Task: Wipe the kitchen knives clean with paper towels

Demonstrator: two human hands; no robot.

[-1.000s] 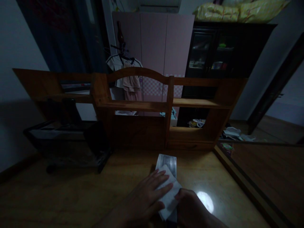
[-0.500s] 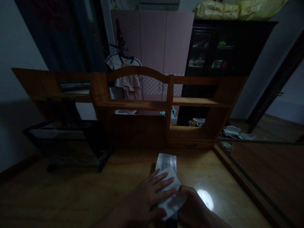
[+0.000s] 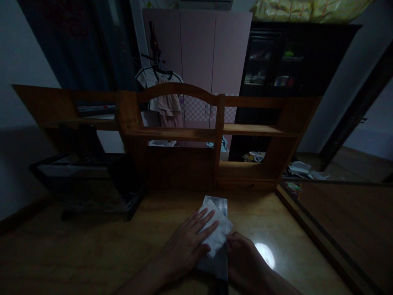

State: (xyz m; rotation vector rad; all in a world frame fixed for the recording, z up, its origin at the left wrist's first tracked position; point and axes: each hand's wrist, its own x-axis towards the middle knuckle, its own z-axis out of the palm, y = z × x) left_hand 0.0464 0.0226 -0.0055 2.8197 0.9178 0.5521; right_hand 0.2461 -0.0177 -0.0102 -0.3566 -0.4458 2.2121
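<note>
A cleaver with a broad grey blade (image 3: 211, 264) and a dark handle (image 3: 221, 286) lies on the wooden tabletop, its handle towards me. A white tissue (image 3: 217, 229) lies over the blade. My left hand (image 3: 192, 241) presses flat on the tissue, fingers stretched and apart. At the blade's right edge, my right hand (image 3: 245, 256) is closed, with its thumb and forefinger by the tissue's corner. Its other fingers are hidden in shadow, where it appears to steady the cleaver.
A wooden shelf unit (image 3: 176, 133) stands across the table's (image 3: 172, 213) back. At the left is a dark, glass-sided case (image 3: 89, 188). A raised wooden edge (image 3: 307, 229) runs along the right. Light reflects off the tabletop.
My left hand and the tissue have slid forward along the blade, uncovering the part near the handle. My right hand has shifted slightly forward and left.
</note>
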